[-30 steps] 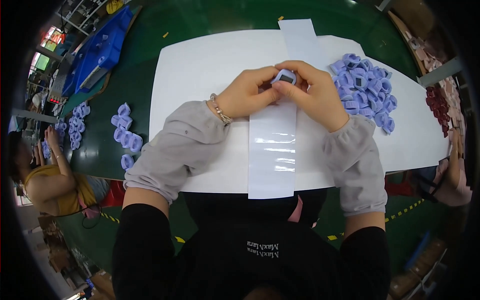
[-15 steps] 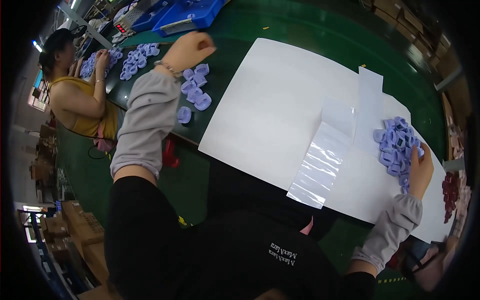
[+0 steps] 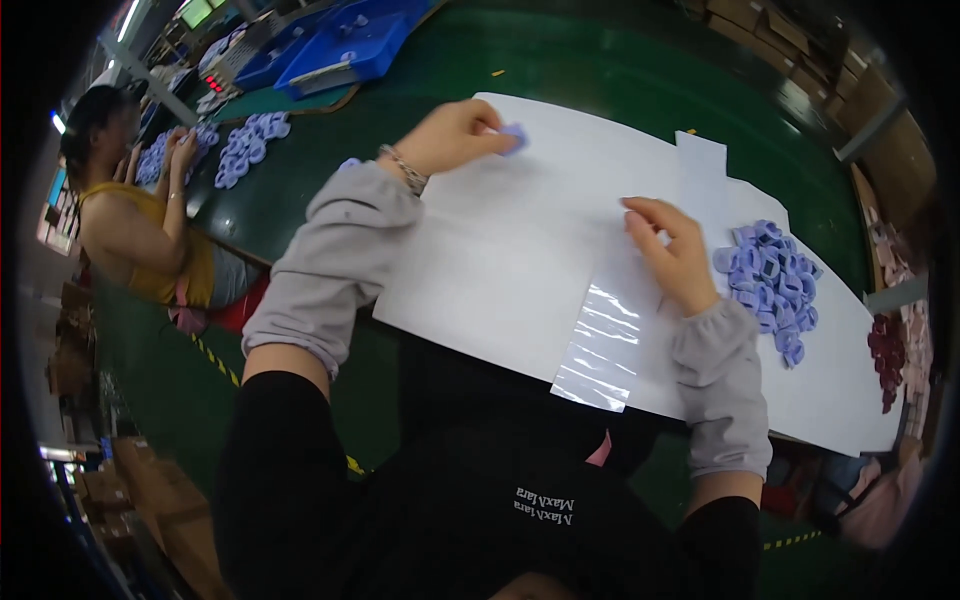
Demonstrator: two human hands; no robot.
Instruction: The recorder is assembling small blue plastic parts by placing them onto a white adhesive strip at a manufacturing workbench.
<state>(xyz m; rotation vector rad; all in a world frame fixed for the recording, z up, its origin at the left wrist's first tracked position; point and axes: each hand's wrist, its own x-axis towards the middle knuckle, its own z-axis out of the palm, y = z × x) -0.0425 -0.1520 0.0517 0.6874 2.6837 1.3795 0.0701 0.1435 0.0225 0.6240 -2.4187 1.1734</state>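
Note:
My left hand (image 3: 458,138) is over the far left part of a white sheet (image 3: 490,240), closed on a small lavender plastic piece (image 3: 514,138) that sticks out past the fingertips. My right hand (image 3: 672,248) hovers above a strip of glossy clear film (image 3: 600,345), thumb and forefinger stretched out and slightly apart, with nothing visible between them. To its right a pile of lavender hollow, ring-like pieces (image 3: 770,280) lies on the sheet. One more lavender piece (image 3: 349,163) shows behind my left sleeve, on the dark green table.
A white strip (image 3: 703,165) lies at the sheet's far edge. On the left, a co-worker (image 3: 150,220) in yellow handles lavender pieces, near another heap (image 3: 250,148). Blue trays (image 3: 350,50) stand at the back left, beside a box with a red display (image 3: 222,80). Dark red pieces (image 3: 886,360) lie far right.
My left hand has come right and nearer, from above the green table to over the sheet, now with a lavender piece. My right hand has left the pile and moved left over the film.

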